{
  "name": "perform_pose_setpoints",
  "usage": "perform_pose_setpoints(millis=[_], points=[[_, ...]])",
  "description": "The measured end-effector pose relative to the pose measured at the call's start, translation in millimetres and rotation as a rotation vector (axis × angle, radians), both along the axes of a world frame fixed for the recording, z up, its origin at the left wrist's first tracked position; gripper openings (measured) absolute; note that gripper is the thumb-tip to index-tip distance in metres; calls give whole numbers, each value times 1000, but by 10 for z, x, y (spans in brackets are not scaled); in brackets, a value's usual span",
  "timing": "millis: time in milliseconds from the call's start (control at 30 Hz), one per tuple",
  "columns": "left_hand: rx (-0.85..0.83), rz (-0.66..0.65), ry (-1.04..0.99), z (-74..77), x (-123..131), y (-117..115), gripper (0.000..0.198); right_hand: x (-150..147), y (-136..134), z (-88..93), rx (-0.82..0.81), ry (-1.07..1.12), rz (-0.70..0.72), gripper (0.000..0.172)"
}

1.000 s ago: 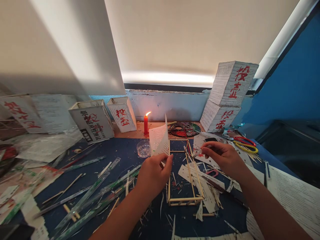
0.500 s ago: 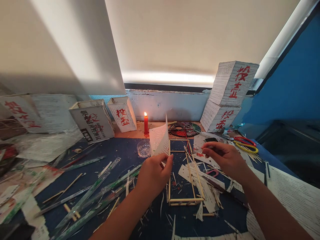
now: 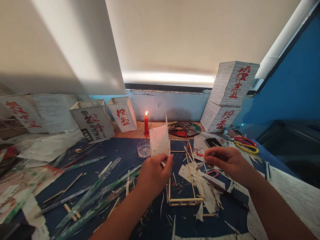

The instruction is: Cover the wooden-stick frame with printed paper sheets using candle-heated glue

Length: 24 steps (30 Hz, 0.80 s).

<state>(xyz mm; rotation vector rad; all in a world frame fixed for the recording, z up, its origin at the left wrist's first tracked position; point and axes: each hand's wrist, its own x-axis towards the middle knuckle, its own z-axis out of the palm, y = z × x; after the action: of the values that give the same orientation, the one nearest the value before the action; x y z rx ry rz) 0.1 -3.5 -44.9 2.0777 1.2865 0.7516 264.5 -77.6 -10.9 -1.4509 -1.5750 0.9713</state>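
My left hand (image 3: 157, 171) is closed on a sheet of printed paper (image 3: 160, 138), which stands up, curled, at the left edge of a wooden stick frame (image 3: 186, 201). Between the fingertips of my right hand (image 3: 228, 163) is a thin translucent stick (image 3: 201, 165), angled down toward the frame's right side. Its lower end is close to the frame; whether it touches cannot be made out. Several paper scraps (image 3: 210, 196) and a pink-handled tool (image 3: 212, 173) lie beside and beneath the frame.
A lit red candle (image 3: 146, 125) stands behind a clear round dish (image 3: 144, 148). Paper-covered boxes (image 3: 122, 115) line the back; two more (image 3: 235, 83) are stacked at right. Scissors (image 3: 246, 145), a phone (image 3: 212, 142) and plastic strips (image 3: 97, 180) lie around.
My right hand has moved slightly down and right, bringing the translucent stick into sight and uncovering more of the phone. My left hand and the paper stay put.
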Motion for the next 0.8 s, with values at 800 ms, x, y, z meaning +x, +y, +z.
perform_pose_setpoints(millis=[800], points=[[16,-4,-1,0,-9,-8,41,-454,924,375,349,-103,-268,27]])
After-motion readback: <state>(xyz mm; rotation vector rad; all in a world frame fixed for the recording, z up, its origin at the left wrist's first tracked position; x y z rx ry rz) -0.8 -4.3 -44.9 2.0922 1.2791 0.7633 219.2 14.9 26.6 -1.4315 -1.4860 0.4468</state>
